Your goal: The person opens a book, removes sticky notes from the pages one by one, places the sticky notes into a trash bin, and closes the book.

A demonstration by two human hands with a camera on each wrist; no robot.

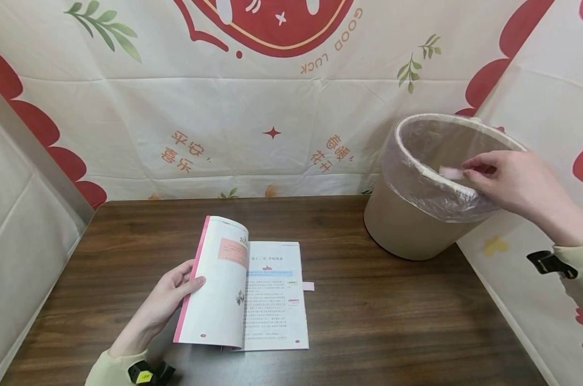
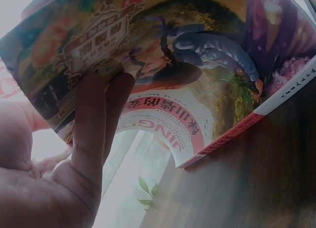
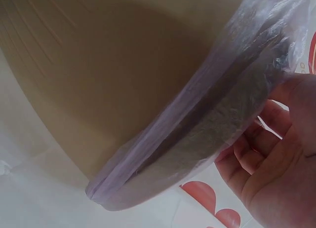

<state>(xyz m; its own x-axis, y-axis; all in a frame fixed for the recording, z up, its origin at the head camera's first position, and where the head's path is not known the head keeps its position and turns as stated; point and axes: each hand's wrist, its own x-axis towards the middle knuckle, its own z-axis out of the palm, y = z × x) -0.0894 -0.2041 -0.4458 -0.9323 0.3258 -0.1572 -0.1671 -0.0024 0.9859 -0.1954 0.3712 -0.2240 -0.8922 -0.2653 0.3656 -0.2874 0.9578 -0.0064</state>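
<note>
Pinching a small pale-pink paper slip [image 1: 449, 172] in the right hand [image 1: 518, 179], over the mouth of the tapered beige wastebasket [image 1: 409, 230]; letting go well inside the rim, clear of the crinkled translucent liner [image 1: 407, 182], would likely keep so light a piece from clinging. Left hand [image 1: 172, 289] grips the raised left side of the glossy-covered paperback [image 1: 274, 316], spread on the wood-grain tabletop [image 1: 359, 305]; a gentle hold should spare the curved pages a crease, and 1 pale-pink tab [image 1: 308, 286] juts from the right edge.

Open book [image 1: 230, 295], pale pink slip [image 1: 450, 172]
</note>
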